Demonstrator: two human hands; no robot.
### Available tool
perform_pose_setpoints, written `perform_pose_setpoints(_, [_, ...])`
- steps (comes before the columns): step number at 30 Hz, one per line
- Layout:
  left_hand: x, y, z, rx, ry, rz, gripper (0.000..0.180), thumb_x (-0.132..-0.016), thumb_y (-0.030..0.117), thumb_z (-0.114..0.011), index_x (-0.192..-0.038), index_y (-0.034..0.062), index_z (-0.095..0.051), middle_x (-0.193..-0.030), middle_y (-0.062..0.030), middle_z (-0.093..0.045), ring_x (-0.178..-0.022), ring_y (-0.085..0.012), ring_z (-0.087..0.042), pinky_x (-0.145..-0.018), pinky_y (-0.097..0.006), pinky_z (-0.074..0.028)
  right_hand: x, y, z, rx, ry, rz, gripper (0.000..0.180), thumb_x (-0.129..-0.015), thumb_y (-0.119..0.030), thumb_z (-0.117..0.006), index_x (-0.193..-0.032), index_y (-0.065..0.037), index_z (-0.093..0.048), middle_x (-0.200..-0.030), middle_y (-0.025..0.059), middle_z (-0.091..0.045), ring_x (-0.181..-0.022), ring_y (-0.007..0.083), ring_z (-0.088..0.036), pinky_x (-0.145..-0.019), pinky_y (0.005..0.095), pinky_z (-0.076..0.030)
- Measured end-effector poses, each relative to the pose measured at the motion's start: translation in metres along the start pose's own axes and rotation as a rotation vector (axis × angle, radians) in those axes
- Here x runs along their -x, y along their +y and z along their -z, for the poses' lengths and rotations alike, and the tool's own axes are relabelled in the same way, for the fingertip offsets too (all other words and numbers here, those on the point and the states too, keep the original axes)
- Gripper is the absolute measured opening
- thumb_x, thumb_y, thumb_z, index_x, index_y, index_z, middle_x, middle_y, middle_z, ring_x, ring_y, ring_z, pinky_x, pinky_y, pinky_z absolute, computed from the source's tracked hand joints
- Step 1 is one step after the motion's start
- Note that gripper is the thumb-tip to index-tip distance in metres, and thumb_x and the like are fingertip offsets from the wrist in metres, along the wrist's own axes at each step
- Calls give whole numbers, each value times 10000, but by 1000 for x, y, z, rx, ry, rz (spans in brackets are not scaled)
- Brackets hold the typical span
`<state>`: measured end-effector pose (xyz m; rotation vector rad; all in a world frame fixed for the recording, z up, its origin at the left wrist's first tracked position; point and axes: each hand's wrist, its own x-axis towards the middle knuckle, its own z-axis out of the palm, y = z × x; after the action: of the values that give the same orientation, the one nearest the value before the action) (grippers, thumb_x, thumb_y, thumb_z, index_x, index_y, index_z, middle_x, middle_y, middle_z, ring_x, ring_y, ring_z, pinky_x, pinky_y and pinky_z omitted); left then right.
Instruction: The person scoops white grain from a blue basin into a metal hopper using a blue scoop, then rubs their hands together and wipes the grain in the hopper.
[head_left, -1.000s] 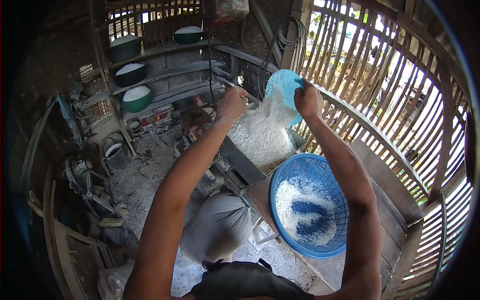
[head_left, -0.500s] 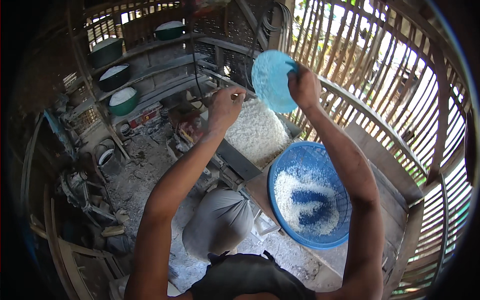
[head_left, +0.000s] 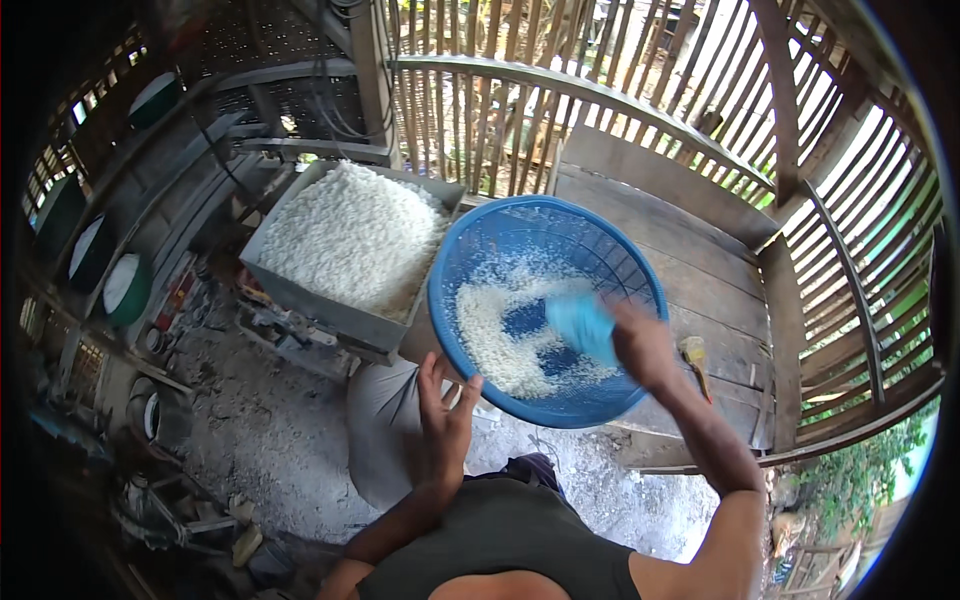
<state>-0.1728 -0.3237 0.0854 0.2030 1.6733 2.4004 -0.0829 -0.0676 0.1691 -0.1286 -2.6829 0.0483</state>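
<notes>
My right hand (head_left: 642, 345), smeared by motion, grips a light blue plastic plate (head_left: 580, 325) inside a wide blue plastic basket (head_left: 610, 250). The plate is tilted low over white grains (head_left: 490, 340), which look like rice and lie spread over the basket's bottom with bare patches between. At the basket's near left rim is my left hand (head_left: 445, 425), empty, its fingers apart and the tips by the rim; whether they press on it I cannot tell. Left of the basket, a heap of similar white grains (head_left: 350, 235) fills a grey box-shaped hopper (head_left: 310, 298).
Wooden planks (head_left: 690, 290) extend behind and right of the basket, with a small brush-like tool (head_left: 695, 355) on them. A full grey sack (head_left: 375, 430) stands below the hopper. Green tubs (head_left: 130, 290) of white stuff line the left. A slatted wall (head_left: 500, 120) closes the back.
My view has swung right. My right hand brought the plate from above the hopper down into the basket. My left hand left the hopper's side and came to the basket's near rim.
</notes>
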Motion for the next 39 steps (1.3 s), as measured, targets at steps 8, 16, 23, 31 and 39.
perform_pose_setpoints(8, [-29,-22,-67,183,154,196,570,-716,-128,-534,-1272,-32,-453,-1186,-137,-548,-1062,-247,-547,-977,-322,-373,35,-5,-20,-68,-148,-234,408,-808,-4,-521,-1200,-95,-592,-963,98,-637,-850,264,-635,-684,350,-528])
perform_pose_setpoints(16, [-23,-89,-96,317,253,229,594,-624,-51,-460,-1215,-74,-516,-1102,-167,-611,-957,-260,-596,-938,-335,-424,49,46,21,-810,583,-844,334,-894,12,-464,-1213,10,-562,-939,129,-668,-794,191,-659,-617,311,-534])
perform_pose_setpoints(23, [-21,-98,-105,114,164,122,572,-577,-26,-500,-1146,-71,-534,-1036,-130,-601,-884,-249,-572,-846,-329,-453,76,85,32,-496,549,-703,282,-899,12,-432,-1141,17,-577,-1008,104,-663,-815,195,-656,-649,265,-500])
perform_pose_setpoints(31, [-6,-62,-87,134,-4,69,353,-597,-39,-508,-939,5,-585,-794,21,-533,-690,-109,-481,-643,-227,-394,50,96,24,-56,331,-486,482,-831,33,-471,-1290,-98,-536,-1090,189,-633,-927,306,-646,-748,382,-510])
perform_pose_setpoints(39, [6,-52,-101,134,-9,56,328,-626,-104,-482,-907,23,-593,-759,52,-518,-629,-55,-446,-593,-198,-371,128,118,-31,-282,184,-714,444,-809,-17,-504,-1245,-71,-568,-1053,212,-646,-940,358,-639,-804,401,-503])
